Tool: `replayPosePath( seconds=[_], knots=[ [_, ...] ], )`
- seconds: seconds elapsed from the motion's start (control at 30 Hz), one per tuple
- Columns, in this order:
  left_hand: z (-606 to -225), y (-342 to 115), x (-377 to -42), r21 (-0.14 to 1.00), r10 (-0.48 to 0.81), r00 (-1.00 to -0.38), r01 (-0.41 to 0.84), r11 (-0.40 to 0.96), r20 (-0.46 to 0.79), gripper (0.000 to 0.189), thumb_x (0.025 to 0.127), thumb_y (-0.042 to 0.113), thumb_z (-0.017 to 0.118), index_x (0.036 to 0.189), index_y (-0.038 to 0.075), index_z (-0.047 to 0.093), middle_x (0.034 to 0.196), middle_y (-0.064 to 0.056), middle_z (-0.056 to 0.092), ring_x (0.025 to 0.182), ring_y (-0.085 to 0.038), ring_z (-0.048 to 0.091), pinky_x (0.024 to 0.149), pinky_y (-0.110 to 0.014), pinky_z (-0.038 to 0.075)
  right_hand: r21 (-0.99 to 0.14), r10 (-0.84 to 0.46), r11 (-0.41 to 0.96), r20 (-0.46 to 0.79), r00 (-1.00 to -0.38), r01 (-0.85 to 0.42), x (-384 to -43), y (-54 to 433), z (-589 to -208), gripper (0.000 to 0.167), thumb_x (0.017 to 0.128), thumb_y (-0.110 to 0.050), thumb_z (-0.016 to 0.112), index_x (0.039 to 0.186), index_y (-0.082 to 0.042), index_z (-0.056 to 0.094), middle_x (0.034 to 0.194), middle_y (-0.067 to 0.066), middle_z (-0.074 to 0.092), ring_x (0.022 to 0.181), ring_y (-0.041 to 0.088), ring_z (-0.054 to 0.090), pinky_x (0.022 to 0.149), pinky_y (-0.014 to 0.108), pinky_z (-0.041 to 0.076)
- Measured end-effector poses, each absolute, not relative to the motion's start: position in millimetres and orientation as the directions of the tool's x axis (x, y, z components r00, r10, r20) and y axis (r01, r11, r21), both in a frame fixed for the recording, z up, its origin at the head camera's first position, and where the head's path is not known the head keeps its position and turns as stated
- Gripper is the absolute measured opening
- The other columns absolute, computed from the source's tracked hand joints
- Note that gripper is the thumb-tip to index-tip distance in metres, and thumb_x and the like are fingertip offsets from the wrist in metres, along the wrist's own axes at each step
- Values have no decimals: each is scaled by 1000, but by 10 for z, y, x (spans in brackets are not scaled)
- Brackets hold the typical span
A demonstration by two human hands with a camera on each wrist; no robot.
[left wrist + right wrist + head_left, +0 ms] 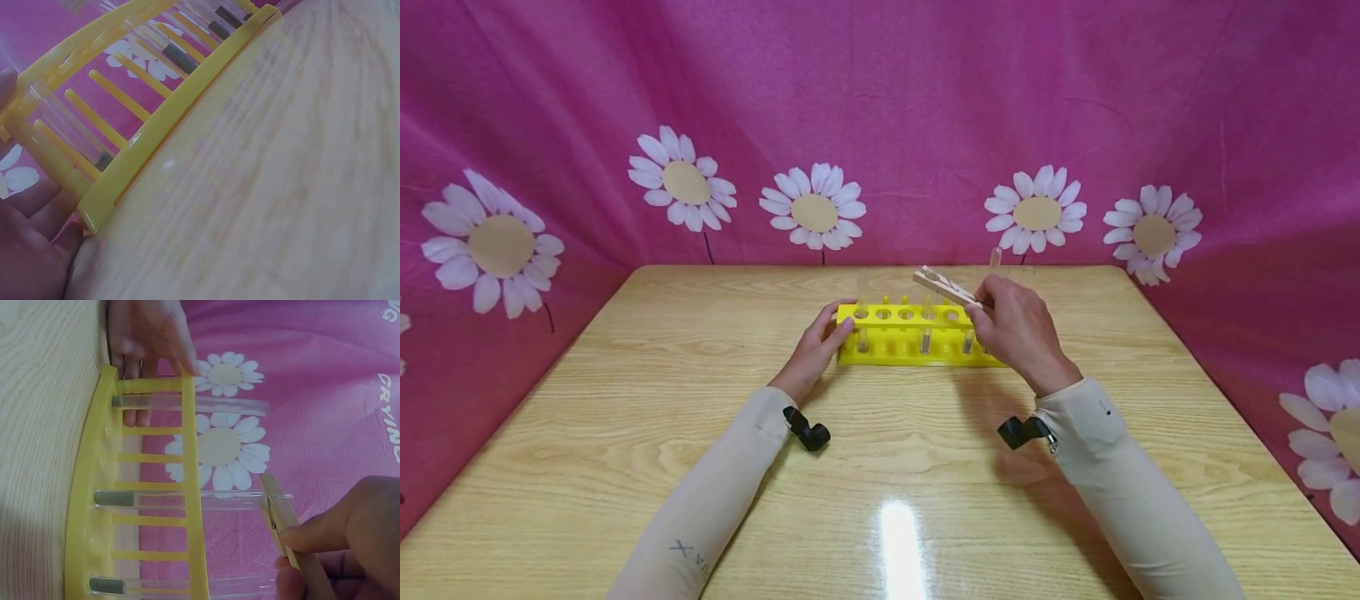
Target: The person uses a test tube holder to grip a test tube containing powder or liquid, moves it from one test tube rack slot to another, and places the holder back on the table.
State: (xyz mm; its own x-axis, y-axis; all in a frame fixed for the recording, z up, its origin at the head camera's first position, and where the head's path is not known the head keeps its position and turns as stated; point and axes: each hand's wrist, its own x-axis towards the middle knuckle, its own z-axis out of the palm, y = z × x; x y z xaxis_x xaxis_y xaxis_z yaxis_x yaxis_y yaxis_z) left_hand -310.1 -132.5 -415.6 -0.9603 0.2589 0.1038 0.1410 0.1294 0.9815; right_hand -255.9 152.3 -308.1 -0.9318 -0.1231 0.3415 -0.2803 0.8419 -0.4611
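A yellow test tube rack stands on the table, holding several clear test tubes with a little dark grey matter at the bottom. My left hand grips its left end, thumb on the front of the top shelf and fingers behind. Above the rack, my right hand pinches a wooden clothespin-style test tube holder with a metal spring. In the right wrist view, the holder's tip overlaps the upper end of a middle test tube. Another test tube stands beside the left hand. My right hand partly hides the rack's right end.
The rack and hands are over the far part of a light wooden table. A pink cloth with white daisies hangs behind and on both sides. One tube's rounded end shows above the right hand.
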Motion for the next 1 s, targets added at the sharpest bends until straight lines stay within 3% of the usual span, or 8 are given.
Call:
replayPosePath(
  seconds=[0.4,0.63,1.0],
  knots=[
    [-3972,-1312,-2982,986,278,-959,102,133,62,49,102,36,47,148,25,36,144,-8,45,129,-24,44,114,-42,24,-512,-111,831,230,-967,-217,-2552,1538,-3031,16,95,-19,62,103,-5,57,86,11,57,73,26,51,60,32,47],
    [-4172,-1334,-3104,984,264,-959,135,117,101,52,97,49,50,145,33,39,141,-2,47,127,-22,46,112,-41,27,-510,-116,837,190,-975,-199,-2549,1521,-3015,16,94,-16,64,104,-5,57,90,12,58,76,26,52,60,32,48],
    [-4160,-1319,-3099,982,253,-964,125,140,86,50,97,50,49,144,35,39,141,0,46,127,-20,45,113,-41,25,-506,-107,846,146,-983,-167,-2557,1525,-3023,17,94,-16,64,105,-4,57,90,12,58,76,27,52,61,31,47]
  ],
)
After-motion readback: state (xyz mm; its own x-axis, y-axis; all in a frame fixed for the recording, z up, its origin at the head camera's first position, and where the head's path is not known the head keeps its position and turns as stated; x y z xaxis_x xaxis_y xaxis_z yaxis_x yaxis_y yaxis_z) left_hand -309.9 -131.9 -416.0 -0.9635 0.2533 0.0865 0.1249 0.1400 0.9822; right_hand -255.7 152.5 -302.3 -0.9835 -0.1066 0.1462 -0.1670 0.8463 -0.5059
